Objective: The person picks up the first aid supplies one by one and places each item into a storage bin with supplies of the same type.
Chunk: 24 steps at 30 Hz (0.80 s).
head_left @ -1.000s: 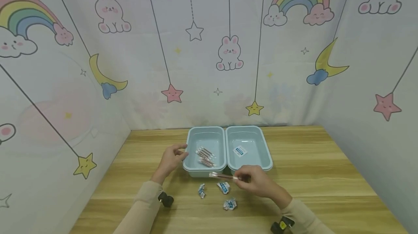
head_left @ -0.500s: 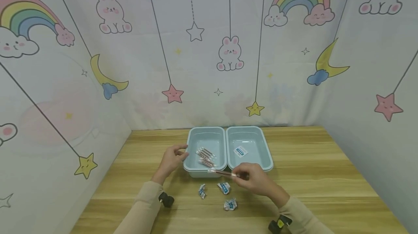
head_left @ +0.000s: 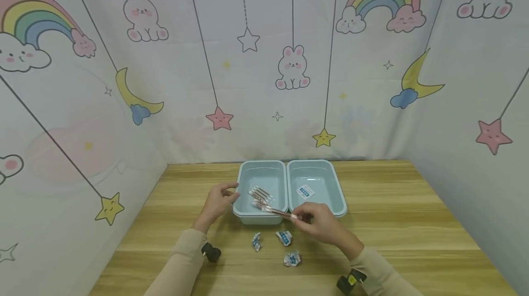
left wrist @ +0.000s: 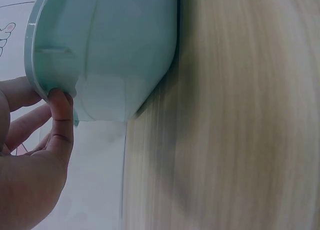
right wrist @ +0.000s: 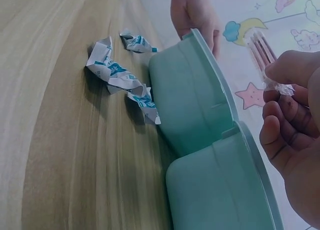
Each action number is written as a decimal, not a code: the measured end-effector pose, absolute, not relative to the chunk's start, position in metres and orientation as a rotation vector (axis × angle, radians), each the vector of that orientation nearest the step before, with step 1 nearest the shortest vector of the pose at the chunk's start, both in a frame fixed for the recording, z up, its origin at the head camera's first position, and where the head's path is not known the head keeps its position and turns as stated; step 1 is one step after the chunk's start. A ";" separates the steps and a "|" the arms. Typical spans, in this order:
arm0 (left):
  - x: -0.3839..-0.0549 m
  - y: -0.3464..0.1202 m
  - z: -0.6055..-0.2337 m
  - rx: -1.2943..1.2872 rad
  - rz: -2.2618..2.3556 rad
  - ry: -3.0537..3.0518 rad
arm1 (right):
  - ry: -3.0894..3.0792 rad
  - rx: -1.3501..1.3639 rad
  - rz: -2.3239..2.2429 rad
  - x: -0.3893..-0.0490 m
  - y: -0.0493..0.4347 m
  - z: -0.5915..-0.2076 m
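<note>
My left hand [head_left: 216, 204] pinches the left rim of a pale blue plastic bin [head_left: 258, 219]; in the left wrist view its thumb [left wrist: 61, 117] lies against the outer wall. Above that bin's front edge, my right hand [head_left: 320, 222] pinches one end of a slim, clear-wrapped packet of brown sticks, seemingly swabs [head_left: 281, 213]. In the right wrist view the packet [right wrist: 261, 52] points up from between thumb and fingers. Several similar clear-wrapped brown swabs [head_left: 261, 193] lie inside the left bin, partly hidden by the held packet.
A second pale blue bin [head_left: 336, 186] stands against the first on its right, with a flat white-and-blue square sachet [head_left: 305, 191] inside. Three crumpled white-and-blue paper pieces [head_left: 292, 259] lie on the wooden table [head_left: 396, 222] before the bins. A patterned curtain [head_left: 256, 140] rises behind.
My right hand has moved slightly left and forward, bringing the held swab packet from in front of the left bin to over its front edge. My left hand stays on the rim.
</note>
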<state>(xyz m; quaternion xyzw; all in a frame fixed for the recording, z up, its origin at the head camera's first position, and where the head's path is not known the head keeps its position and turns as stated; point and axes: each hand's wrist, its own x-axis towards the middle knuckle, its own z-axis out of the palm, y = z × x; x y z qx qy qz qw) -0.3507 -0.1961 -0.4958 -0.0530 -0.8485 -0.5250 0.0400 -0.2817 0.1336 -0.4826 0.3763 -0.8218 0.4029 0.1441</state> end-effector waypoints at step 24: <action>-0.351 -0.197 -0.498 -0.183 -1.604 -2.588 | -2.449 0.948 1.150 -0.291 0.121 -0.473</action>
